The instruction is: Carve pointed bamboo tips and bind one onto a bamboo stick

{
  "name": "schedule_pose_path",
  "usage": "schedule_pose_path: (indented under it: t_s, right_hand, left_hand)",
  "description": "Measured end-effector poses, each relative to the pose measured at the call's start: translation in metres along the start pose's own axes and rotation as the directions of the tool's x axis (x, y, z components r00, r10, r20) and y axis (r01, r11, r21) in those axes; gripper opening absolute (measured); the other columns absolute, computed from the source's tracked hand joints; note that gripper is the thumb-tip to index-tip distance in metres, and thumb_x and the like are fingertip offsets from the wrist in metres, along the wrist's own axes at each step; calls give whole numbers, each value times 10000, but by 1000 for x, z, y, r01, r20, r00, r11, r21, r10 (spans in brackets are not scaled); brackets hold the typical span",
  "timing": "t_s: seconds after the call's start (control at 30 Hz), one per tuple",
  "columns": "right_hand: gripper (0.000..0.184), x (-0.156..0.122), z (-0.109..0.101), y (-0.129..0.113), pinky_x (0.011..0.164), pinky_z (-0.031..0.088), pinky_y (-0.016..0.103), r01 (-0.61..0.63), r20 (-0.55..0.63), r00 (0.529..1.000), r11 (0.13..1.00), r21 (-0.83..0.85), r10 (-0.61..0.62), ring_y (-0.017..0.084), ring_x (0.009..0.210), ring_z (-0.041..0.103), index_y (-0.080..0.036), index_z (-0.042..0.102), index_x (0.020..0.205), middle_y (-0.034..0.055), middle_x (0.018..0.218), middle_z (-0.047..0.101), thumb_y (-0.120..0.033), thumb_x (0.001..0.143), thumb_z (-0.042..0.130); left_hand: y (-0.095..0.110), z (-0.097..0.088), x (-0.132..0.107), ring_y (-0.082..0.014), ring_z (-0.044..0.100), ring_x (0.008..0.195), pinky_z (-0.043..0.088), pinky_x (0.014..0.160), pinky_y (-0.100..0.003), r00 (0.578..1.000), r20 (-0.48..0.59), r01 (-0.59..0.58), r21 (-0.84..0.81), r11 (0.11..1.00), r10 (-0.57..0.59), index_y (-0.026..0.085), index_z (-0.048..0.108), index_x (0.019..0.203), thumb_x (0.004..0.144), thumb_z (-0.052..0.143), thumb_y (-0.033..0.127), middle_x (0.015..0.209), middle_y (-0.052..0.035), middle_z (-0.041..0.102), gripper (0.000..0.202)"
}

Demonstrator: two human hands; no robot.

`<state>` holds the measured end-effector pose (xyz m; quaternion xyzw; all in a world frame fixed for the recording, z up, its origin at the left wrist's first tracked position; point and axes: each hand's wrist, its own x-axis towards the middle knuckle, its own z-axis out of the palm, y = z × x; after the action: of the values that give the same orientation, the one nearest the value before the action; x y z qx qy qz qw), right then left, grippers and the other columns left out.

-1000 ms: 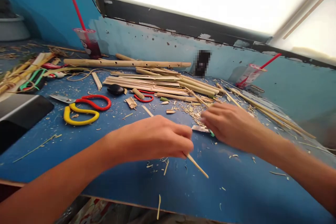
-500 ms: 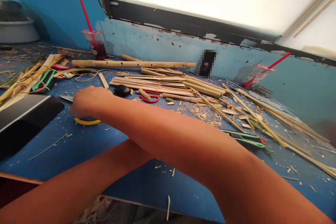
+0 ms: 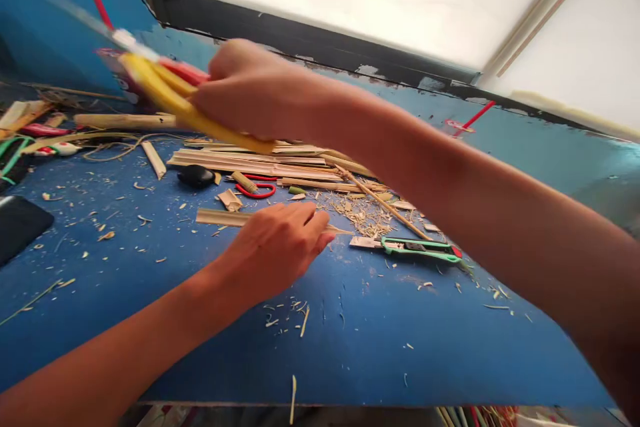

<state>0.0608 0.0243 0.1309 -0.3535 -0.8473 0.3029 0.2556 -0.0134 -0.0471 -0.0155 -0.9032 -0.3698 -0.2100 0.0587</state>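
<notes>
In the head view my right hand (image 3: 245,90) is raised at upper left, closed around the handle of a yellow-handled saw (image 3: 165,90). Its long thin blade points up and left, smeared by motion. Below, my left hand (image 3: 285,240) has its fingers curled over a split bamboo strip (image 3: 220,217) lying on the blue table (image 3: 210,320). The hand covers the strip's middle. Just right of the strip's thin tip lies a green-edged box cutter (image 3: 420,249) with its blade out.
Split bamboo pieces (image 3: 260,163) lie in a pile behind my hands, with scissors with red handles (image 3: 257,191) and a black computer mouse (image 3: 197,176) in front. Wood shavings (image 3: 367,213) litter the table. Two drink cups with red straws (image 3: 475,119) stand along the wall.
My right hand has lifted the saw off the table at left and swung up and right. My left hand, hidden before under the right arm, now shows on the bamboo strip. The view has shifted right.
</notes>
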Motion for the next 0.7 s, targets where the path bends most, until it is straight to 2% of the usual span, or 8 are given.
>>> schedule_pose_path:
  t_s: [0.07,0.17,0.2,0.33,0.4,0.47,0.6,0.7]
  right_hand:
    - [418,-48,-36,15,506,264,216,53,-42,998,998,42,-51,78,637,394,-171,540,711,-40,680,449,-312,1104,569]
    - [335,-128,-60,53,559,401,279,101,-130,989,953,284,-66,126,637,475,-217,575,843,-32,759,490,-464,1053,661]
    - [308,-153,-60,68,597,418,295,94,-205,978,946,311,-30,141,674,497,-233,582,890,-25,791,508,-483,1053,658]
    - [446,-230,-37,119,638,433,322,0,-289,949,917,399,125,176,778,494,-285,625,1053,16,971,553,-716,964,694]
    - [509,-250,-24,132,646,440,327,-69,-245,949,890,450,198,186,794,485,-308,627,1157,24,999,554,-767,944,679]
    - [570,-257,-17,134,681,454,338,-108,-214,952,896,432,218,195,803,498,-302,624,1196,27,978,567,-811,941,640]
    - [698,-256,-19,125,787,472,368,-130,-192,963,953,275,187,220,890,548,-252,646,1179,51,1040,624,-891,900,614]
    - [749,-256,-24,119,790,465,366,-119,-164,974,968,222,157,217,885,551,-232,655,1219,48,1038,628,-907,901,587]
  left_hand:
    - [1,-3,-1,-229,657,682,353,575,-356,999,-26,19,16,1000,-19,171,657,963,1163,434,348,837,-50,686,349]
    - [5,-11,1,-173,630,629,339,551,-322,996,-42,73,-126,989,-79,197,606,927,1170,403,392,790,-4,682,371]
    - [7,-15,2,-150,598,598,356,548,-304,993,-30,107,-225,968,-116,207,585,892,1165,411,402,745,18,660,378]
    - [22,-33,14,-117,478,521,392,494,-248,958,101,276,-574,771,-268,232,569,837,1133,424,465,634,56,567,403]
    - [28,-41,21,-124,516,549,413,483,-243,946,172,320,-648,691,-276,235,604,860,1127,412,523,673,41,603,437]
    - [33,-49,27,-119,529,546,412,476,-238,950,180,309,-648,696,-254,238,629,852,1124,427,541,667,43,604,454]
    - [37,-59,40,-90,496,464,354,453,-234,984,-12,147,-497,855,-176,242,634,765,1109,507,417,556,77,562,406]
    - [39,-63,48,-81,484,411,329,438,-243,983,-142,49,-398,916,-115,248,639,745,1089,552,372,507,97,560,376]
